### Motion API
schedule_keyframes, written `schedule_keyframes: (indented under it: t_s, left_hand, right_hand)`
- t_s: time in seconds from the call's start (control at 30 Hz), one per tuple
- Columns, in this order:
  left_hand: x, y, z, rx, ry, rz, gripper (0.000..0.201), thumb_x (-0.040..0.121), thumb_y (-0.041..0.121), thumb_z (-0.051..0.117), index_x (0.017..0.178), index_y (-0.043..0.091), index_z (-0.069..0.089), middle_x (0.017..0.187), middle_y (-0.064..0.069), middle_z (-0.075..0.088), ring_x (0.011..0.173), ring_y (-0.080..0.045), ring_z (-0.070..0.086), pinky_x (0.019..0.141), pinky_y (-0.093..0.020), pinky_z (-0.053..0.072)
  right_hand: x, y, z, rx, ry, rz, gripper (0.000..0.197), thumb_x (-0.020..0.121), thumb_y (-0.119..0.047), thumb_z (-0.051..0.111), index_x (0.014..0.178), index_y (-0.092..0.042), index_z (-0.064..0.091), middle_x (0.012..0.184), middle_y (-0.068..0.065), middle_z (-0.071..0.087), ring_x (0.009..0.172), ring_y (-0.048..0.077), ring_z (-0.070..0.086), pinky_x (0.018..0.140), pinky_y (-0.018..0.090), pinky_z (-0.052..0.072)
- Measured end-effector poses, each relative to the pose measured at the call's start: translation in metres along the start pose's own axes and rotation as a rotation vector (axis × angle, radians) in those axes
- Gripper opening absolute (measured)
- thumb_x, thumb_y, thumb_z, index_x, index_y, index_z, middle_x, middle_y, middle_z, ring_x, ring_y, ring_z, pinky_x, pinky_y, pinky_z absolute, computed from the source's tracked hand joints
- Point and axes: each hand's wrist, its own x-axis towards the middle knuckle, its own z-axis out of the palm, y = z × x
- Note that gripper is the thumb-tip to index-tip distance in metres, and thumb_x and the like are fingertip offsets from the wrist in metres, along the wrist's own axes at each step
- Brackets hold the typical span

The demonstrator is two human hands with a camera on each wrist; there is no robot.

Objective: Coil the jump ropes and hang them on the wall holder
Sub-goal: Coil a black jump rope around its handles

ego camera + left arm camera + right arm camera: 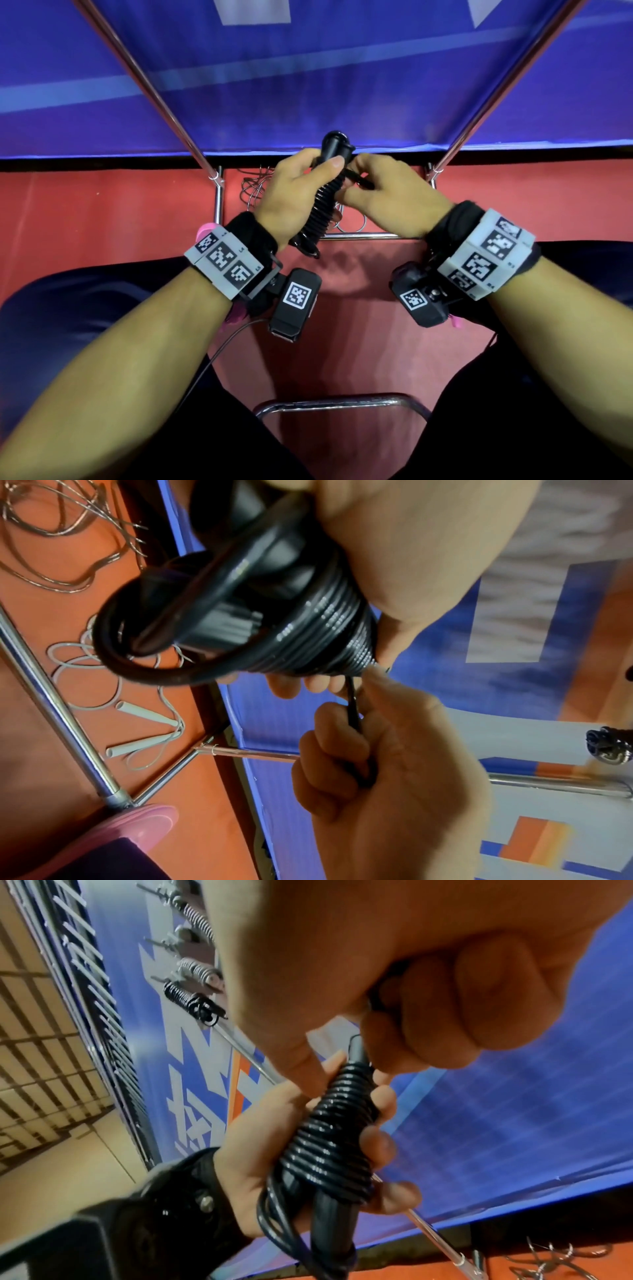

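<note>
Black jump rope (322, 205) is held just above the chrome frame (218, 202), its cord wound tight round the handles in a neat spiral. It's gripped round the middle by the left hand (289, 195), thumb pressed on the coils. The loose cord end by the top is clenched in the right hand (394, 198), fingers curled round it. A white jump rope (137, 715) and a tangled grey jump rope (58, 534) are sprawled on the red floor (102, 212) inside the frame. Coiled ropes (192, 1002) are hung on the blue wall (308, 85) behind the frame.
</note>
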Motion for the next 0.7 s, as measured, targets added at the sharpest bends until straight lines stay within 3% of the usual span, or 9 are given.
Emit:
schedule_keyframes:
  t_s: [0.13,0.3,0.5,0.6,0.67,0.7]
  left_hand:
    - [-0.001,0.004,0.004,-0.139,0.001,-0.059,0.017,0.105,0.017,0.050,0.101,0.002,0.057,0.076,-0.013,0.065,0.059,-0.026,0.057,0.055,-0.036,0.052]
    - [0.002,0.008,0.003,-0.208,0.009,-0.131,0.018,0.104,0.019,0.051,0.096,0.006,0.061,0.079,-0.014,0.066,0.067,-0.022,0.060,0.063,-0.032,0.049]
    - [0.005,0.012,-0.003,-0.294,0.035,-0.207,0.019,0.103,0.020,0.050,0.090,0.009,0.059,0.083,-0.014,0.062,0.062,-0.022,0.056,0.062,-0.034,0.046]
    - [0.007,0.015,-0.006,-0.356,0.081,-0.235,0.024,0.103,0.022,0.048,0.095,0.002,0.059,0.064,-0.006,0.063,0.053,-0.021,0.058,0.054,-0.029,0.050]
    - [0.008,0.015,-0.007,-0.409,0.114,-0.261,0.036,0.103,0.029,0.047,0.106,-0.005,0.060,0.070,-0.010,0.063,0.054,-0.026,0.061,0.053,-0.029,0.052]
    - [0.010,0.016,-0.010,-0.435,0.143,-0.257,0.038,0.103,0.032,0.046,0.104,-0.003,0.060,0.072,-0.011,0.063,0.055,-0.028,0.061,0.053,-0.030,0.052]
  right_hand:
    - [-0.006,-0.005,0.000,-0.032,0.068,-0.097,0.048,0.077,-0.058,0.072,0.079,-0.013,0.056,0.053,-0.015,0.047,0.051,0.006,0.039,0.052,0.018,0.032]
    - [-0.004,-0.006,0.000,-0.088,0.106,-0.139,0.061,0.065,-0.070,0.077,0.079,-0.015,0.055,0.056,-0.010,0.044,0.052,0.007,0.040,0.053,0.021,0.030]
    - [-0.007,-0.006,0.010,-0.097,0.113,-0.119,0.070,0.067,-0.079,0.066,0.103,-0.021,0.049,0.063,-0.013,0.048,0.055,0.000,0.047,0.055,0.024,0.030]
    - [-0.004,-0.005,0.012,-0.030,0.174,-0.163,0.085,0.072,-0.078,0.053,0.131,-0.018,0.042,0.077,-0.004,0.057,0.063,0.012,0.052,0.063,0.033,0.040]
    - [-0.001,-0.001,0.011,0.103,0.285,-0.148,0.085,0.076,-0.072,0.052,0.140,-0.019,0.038,0.096,-0.001,0.059,0.072,0.021,0.057,0.074,0.037,0.048]
    - [0.000,0.001,0.011,0.202,0.344,-0.148,0.083,0.077,-0.070,0.054,0.140,-0.018,0.037,0.104,0.001,0.057,0.075,0.025,0.059,0.077,0.039,0.049]
